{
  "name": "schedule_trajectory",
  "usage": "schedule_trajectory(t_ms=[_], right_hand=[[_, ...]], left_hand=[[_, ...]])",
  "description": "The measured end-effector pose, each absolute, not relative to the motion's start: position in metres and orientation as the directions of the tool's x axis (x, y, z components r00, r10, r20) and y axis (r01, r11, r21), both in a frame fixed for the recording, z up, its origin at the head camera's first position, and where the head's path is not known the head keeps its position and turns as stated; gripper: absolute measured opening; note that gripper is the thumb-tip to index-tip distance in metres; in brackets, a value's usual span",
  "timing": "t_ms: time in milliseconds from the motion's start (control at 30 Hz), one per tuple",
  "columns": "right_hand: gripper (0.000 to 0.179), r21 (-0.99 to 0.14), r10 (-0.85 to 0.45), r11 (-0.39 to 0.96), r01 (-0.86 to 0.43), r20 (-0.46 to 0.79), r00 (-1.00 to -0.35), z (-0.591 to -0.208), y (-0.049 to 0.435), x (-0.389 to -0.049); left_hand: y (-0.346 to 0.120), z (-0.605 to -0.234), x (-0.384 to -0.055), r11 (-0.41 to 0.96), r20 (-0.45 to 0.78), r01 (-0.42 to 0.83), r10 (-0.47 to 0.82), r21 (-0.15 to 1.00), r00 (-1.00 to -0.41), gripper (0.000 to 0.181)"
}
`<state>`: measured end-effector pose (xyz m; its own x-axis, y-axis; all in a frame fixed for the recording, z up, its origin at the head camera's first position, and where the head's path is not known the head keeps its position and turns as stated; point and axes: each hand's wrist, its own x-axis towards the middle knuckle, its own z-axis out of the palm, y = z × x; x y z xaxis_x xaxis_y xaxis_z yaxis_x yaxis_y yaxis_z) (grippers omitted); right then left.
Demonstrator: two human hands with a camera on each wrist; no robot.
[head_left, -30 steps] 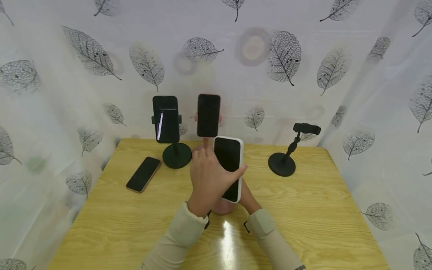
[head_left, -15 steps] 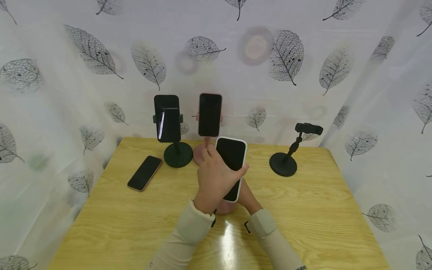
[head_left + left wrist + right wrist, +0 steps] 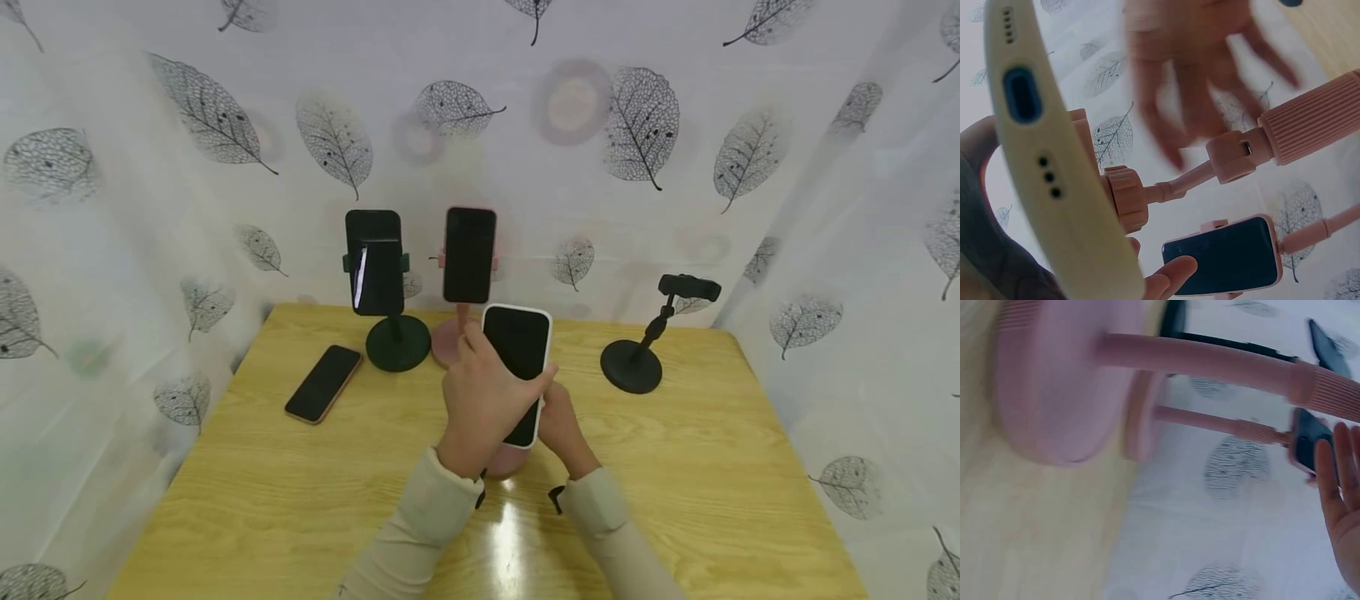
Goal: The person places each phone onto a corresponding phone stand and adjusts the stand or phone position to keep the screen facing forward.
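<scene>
My left hand (image 3: 483,400) grips a smartphone (image 3: 521,337) in a white case, thumb at its right edge and fingers at its left. The phone is upright with its dark screen toward me, mounted on a pink phone stand whose base (image 3: 508,461) shows below it. From the left wrist, I see the phone's bottom edge (image 3: 1047,144) with its port, the stand's knob (image 3: 1127,199), its hinge (image 3: 1232,157) and ribbed pole (image 3: 1316,119). My right hand (image 3: 564,425) is just right of the phone; blurred, with fingers spread, the right hand (image 3: 1191,62) appears beside the hinge, holding nothing.
Behind stand a green phone stand (image 3: 398,343) with a phone (image 3: 375,262) and a second pink stand (image 3: 446,343) with another phone (image 3: 469,254). One phone (image 3: 324,384) lies flat at left. A black stand (image 3: 632,367) without a phone stands at right. A leaf-print curtain (image 3: 525,167) surrounds the table.
My right hand has come out from behind the phone, moving right. The left hand and the white-cased phone have shifted slightly right in view, with the left hand keeping its grip.
</scene>
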<state>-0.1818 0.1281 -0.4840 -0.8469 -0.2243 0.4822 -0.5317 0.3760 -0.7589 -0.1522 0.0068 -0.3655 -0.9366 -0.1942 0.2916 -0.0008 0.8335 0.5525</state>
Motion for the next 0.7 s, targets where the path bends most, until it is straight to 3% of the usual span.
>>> schedule_trajectory(t_ms=[133,300,567,700], right_hand=[[0.042,-0.762,-0.154,0.085,-0.642,0.627,-0.764,-0.465,0.131,-0.179],[0.048,-0.733,-0.157,-0.083,-0.675,0.678,-0.718,-0.456,0.131,-0.177],[0.024,-0.741,-0.161,-0.075,-0.667,0.669,-0.725,-0.447,0.134,-0.180],[0.024,-0.724,-0.141,-0.045,-0.689,0.687,-0.713,-0.444,0.137,-0.180]], left_hand=[[0.007,-0.365,-0.152,0.838,0.292,0.000,-0.190,0.545,-0.937,0.089],[0.006,-0.366,-0.151,0.839,0.295,0.004,-0.187,0.544,-0.937,0.091],[0.003,-0.365,-0.152,0.845,0.297,0.006,-0.181,0.534,-0.938,0.094],[0.003,-0.366,-0.153,0.825,0.256,-0.005,-0.181,0.565,-0.949,0.095]])
